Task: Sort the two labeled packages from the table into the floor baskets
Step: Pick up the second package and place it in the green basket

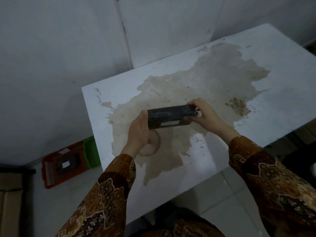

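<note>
A black package (168,117) with a white label on its near side is held just above the stained white table (282,74). My left hand (138,132) grips its left end and my right hand (201,112) grips its right end. On the floor to the left of the table stands an orange basket (51,178) holding another black package (67,164) with a white label. A green basket (90,151) sits beside the orange one, partly hidden by the table's corner.
A white wall runs behind the table and baskets. Cardboard boxes (10,202) stand at the far left on the tiled floor. Dark objects sit under the table's right side.
</note>
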`<action>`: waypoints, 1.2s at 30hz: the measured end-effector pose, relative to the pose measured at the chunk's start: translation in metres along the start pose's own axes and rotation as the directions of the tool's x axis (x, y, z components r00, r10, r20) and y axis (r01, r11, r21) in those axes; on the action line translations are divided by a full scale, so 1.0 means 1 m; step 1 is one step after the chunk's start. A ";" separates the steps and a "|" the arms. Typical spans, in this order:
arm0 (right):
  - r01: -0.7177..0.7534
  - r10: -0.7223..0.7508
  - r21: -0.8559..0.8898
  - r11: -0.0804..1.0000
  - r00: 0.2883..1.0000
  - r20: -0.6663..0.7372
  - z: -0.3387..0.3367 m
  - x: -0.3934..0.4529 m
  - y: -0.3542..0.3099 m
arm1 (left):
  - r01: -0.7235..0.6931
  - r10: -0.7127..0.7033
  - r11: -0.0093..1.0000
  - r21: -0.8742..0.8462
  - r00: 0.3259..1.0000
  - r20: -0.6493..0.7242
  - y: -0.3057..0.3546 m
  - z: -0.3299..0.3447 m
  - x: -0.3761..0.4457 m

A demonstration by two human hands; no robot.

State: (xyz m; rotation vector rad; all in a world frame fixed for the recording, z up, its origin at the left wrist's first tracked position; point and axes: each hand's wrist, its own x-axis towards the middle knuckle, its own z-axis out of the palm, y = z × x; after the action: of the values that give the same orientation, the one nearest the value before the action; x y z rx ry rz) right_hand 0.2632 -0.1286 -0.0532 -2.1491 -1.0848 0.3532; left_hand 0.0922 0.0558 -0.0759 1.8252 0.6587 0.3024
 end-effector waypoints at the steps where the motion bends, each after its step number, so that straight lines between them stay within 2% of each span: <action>1: -0.017 0.015 0.053 0.998 1.000 0.022 -0.004 0.004 -0.006 | 0.058 -0.059 0.995 -0.075 0.998 -0.009 0.004 -0.003 0.002; 3: -0.096 0.088 0.227 0.969 0.995 0.045 -0.009 0.009 -0.019 | 0.106 -0.111 0.981 -0.160 0.994 -0.023 0.013 -0.006 0.004; 6: -0.173 0.183 0.481 0.859 0.983 0.026 -0.006 0.016 -0.034 | 0.085 -0.089 0.981 -0.176 0.996 -0.017 0.021 -0.006 0.002; 9: -0.164 0.206 0.570 0.805 0.978 -0.010 0.001 0.020 -0.041 | 0.050 -0.065 0.981 -0.190 0.995 -0.076 0.020 -0.003 -0.002; 14: -0.190 0.242 0.604 0.774 0.970 -0.006 0.014 0.020 -0.047 | 0.073 -0.111 0.933 -0.352 0.990 -0.090 0.014 -0.005 -0.011; 17: -0.300 0.272 0.659 0.690 0.951 0.148 0.025 0.020 -0.055 | 0.062 -0.146 0.889 -0.454 0.977 -0.154 0.013 -0.019 -0.018; 18: -0.338 0.267 0.635 0.695 0.941 0.208 0.025 0.021 -0.058 | 0.055 -0.150 0.889 -0.455 0.973 -0.174 0.013 -0.028 -0.019; 20: -0.347 0.227 0.503 0.791 0.931 0.285 0.021 0.024 -0.065 | 0.057 -0.128 0.919 -0.390 0.979 -0.159 0.015 -0.049 -0.017; 22: -0.321 0.170 0.426 0.846 0.919 0.355 0.017 0.029 -0.076 | 0.056 -0.069 0.964 -0.260 0.997 -0.039 0.023 -0.067 -0.010; 25: -0.237 0.070 0.344 0.908 0.898 0.434 0.020 0.035 -0.097 | 0.017 -0.006 0.998 -0.068 0.987 0.163 0.043 -0.075 0.004; 26: -0.190 0.047 0.312 0.931 0.910 0.412 0.023 0.037 -0.102 | -0.019 0.021 1.000 -0.016 0.989 0.149 0.048 -0.073 0.009; 28: -0.119 0.032 0.298 0.947 0.959 0.282 0.027 0.038 -0.105 | -0.063 0.064 0.998 0.022 0.997 -0.035 0.051 -0.063 0.012; 30: -0.107 0.060 0.324 0.940 0.986 0.154 0.028 0.038 -0.102 | -0.013 -0.028 0.989 -0.150 0.964 -0.263 0.048 -0.049 0.005; 31: -0.121 0.086 0.351 0.929 0.990 0.113 0.029 0.036 -0.099 | 0.021 -0.112 0.961 -0.276 0.941 -0.319 0.045 -0.042 0.001; 33: -0.156 0.160 0.441 0.884 0.987 0.029 0.035 0.032 -0.094 | 0.093 -0.249 0.887 -0.453 0.922 -0.298 0.037 -0.029 -0.007; 36: -0.210 0.352 0.634 0.745 0.930 -0.106 0.047 0.026 -0.090 | 0.185 -0.333 0.813 -0.552 0.925 -0.181 0.031 -0.009 -0.024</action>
State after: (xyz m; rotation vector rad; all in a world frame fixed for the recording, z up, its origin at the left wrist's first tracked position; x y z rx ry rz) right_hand 0.2014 -0.0494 -0.0231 -1.6920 -0.4155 0.5143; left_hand 0.0769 0.0421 -0.0416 1.1546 0.9070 0.4993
